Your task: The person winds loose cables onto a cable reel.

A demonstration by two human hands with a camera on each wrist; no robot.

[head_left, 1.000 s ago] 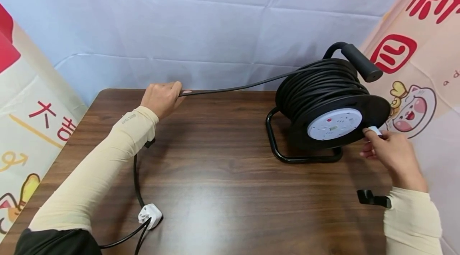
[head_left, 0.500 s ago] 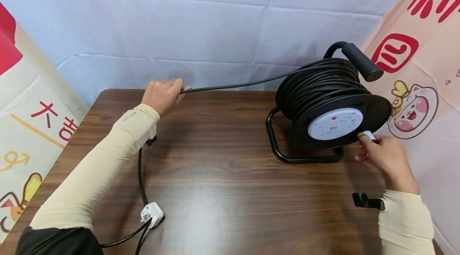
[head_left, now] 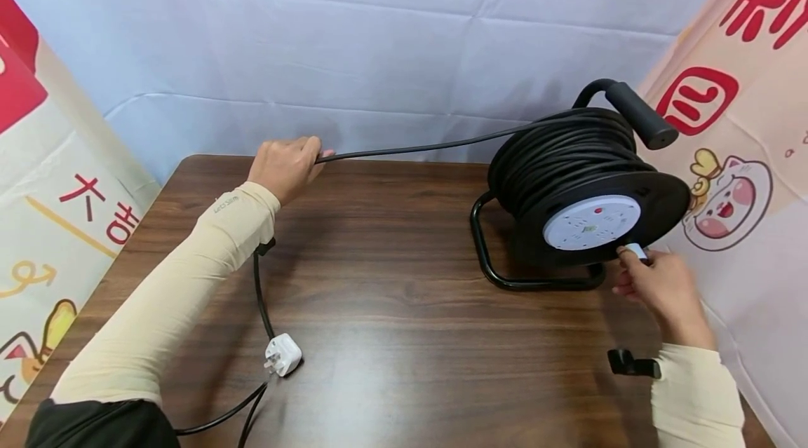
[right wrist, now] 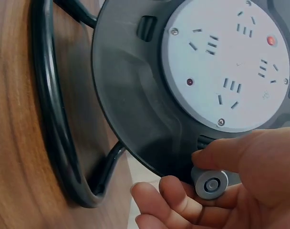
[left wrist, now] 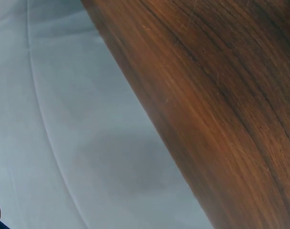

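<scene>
A black cable reel [head_left: 571,153], wound with thick black cable, stands on a tubular frame at the right of the table. My right hand [head_left: 665,294] pinches the light-coloured crank knob [right wrist: 211,184] near the rim of the reel's face, thumb on one side and fingers on the other. Beside it is the round white socket panel [right wrist: 226,62] with a red button. At the far left edge my left hand [head_left: 285,166] grips the cable [head_left: 410,149], which runs with a slight sag to the reel's top. A white plug [head_left: 284,354] lies below it, on the cable's loose end.
The brown wooden table [head_left: 391,259] backs onto a pale cloth [head_left: 379,34]. Printed banners flank both sides. More black cable [head_left: 230,413] lies at the front left. The reel's padded carrying handle [head_left: 644,115] juts up at the right.
The knob has moved down and left with my right hand, and the reel's face has turned clockwise. The plug has slid up and to the right. My left hand has barely moved.
</scene>
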